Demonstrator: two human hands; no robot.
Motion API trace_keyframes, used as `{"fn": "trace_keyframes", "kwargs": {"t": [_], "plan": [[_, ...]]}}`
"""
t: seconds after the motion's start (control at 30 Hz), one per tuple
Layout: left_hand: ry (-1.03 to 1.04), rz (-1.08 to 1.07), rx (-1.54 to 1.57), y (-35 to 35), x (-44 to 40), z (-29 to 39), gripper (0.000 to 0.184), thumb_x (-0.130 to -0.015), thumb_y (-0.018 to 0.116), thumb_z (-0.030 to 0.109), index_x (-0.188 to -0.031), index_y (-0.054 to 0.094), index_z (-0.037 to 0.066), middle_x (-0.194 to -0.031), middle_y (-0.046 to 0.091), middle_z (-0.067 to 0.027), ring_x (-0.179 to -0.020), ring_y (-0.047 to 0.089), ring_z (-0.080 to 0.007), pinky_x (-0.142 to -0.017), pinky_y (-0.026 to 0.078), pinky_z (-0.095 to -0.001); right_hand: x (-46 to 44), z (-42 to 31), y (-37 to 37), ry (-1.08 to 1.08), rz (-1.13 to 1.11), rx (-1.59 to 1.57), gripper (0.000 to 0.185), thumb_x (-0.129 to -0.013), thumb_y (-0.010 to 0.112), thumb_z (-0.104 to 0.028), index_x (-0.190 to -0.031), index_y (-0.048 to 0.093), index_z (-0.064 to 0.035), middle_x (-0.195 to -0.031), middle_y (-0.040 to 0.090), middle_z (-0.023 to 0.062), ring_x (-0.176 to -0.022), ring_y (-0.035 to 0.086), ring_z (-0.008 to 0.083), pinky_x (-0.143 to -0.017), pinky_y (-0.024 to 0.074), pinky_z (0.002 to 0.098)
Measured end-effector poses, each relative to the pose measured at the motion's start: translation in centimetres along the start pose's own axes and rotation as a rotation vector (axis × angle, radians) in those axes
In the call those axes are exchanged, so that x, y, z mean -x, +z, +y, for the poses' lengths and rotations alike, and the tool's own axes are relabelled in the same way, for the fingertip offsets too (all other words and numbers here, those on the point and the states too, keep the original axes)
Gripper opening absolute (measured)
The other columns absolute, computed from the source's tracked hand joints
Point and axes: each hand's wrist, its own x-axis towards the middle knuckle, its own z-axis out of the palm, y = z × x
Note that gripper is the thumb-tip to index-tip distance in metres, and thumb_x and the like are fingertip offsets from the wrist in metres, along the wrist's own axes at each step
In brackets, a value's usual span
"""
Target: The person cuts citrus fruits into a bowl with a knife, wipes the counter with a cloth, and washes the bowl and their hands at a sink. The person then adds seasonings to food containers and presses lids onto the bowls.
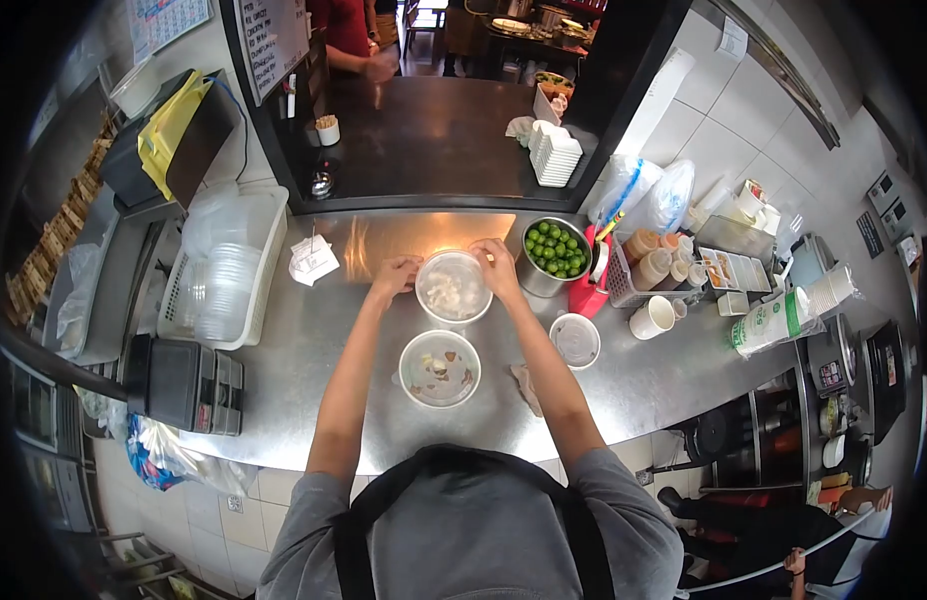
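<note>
A round takeout bowl (454,288) with pale contents stands on the steel counter; what looks like a clear lid covers it. My left hand (396,276) grips its rim at the left, fingers bent against the edge. On the opposite side my right hand (498,270) pinches the rim near the top right. Just below stands a second takeout bowl (440,370), holding liquid with brown and pale pieces. A round clear lid (576,342) lies to the right of both bowls, and a crumpled brownish cloth or paper (526,388) rests under my right forearm.
A metal pot of green limes (554,250) stands beyond my right hand, beside a red holder (590,290) and a basket of sauce bottles (656,268). Paper cups (652,317) are farther right. At left are a white basket of plastic containers (224,280) and a paper slip (313,260).
</note>
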Motion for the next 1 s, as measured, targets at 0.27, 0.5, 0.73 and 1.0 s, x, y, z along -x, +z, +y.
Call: {"fn": "trace_keyframes", "kwargs": {"t": [0.27,0.5,0.73,1.0], "plan": [[-0.017,0.064,0.073,0.1,1.0,-2.6,0.02,-0.089,0.049,0.023,-0.099,0.061,0.011,-0.08,0.061,-0.0007,-0.061,0.056,-0.0073,-0.052,0.046,-0.022,0.1,-2.0,0.4,0.044,0.252,0.213,0.022,-0.089,0.044,-0.019,-0.098,0.055,-0.0018,-0.089,0.057,0.0148,-0.076,0.055,0.0261,-0.067,0.0437,0.0354],[0.109,0.273,0.174,-1.3,10.2,-4.9,0.025,-0.09,0.046,0.024,-0.099,0.061,0.006,-0.084,0.061,-0.0009,-0.073,0.056,-0.0069,-0.06,0.046,-0.0222,7.8,-6.7,-4.6,0.386,0.259,-0.368,0.025,-0.092,0.045,-0.027,-0.087,0.053,-0.0043,-0.073,0.053,-0.0008,-0.068,0.047,0.0055,-0.058,0.0373,0.0191],[0.177,0.44,-0.004,4.6,13.5,-7.5,0.033,-0.092,0.042,0.027,-0.105,0.057,0.001,-0.096,0.061,-0.0102,-0.09,0.056,-0.0198,-0.081,0.042,-0.0288,17.3,-7.9,2.0,0.265,0.153,0.162,0.026,-0.089,0.047,-0.022,-0.101,0.048,0.0012,-0.094,0.052,0.0143,-0.087,0.05,0.0258,-0.079,0.0393,0.0356],[0.326,0.415,-0.122,5.5,13.6,-8.4,0.034,-0.092,0.039,0.025,-0.114,0.048,0.001,-0.112,0.051,-0.0164,-0.104,0.048,-0.0269,-0.091,0.036,-0.0325,17.4,-8.3,0.8,0.278,0.158,0.101,0.034,-0.085,0.051,-0.021,-0.112,0.045,-0.0011,-0.101,0.05,0.0164,-0.096,0.046,0.0322,-0.084,0.0349,0.0406]]}}
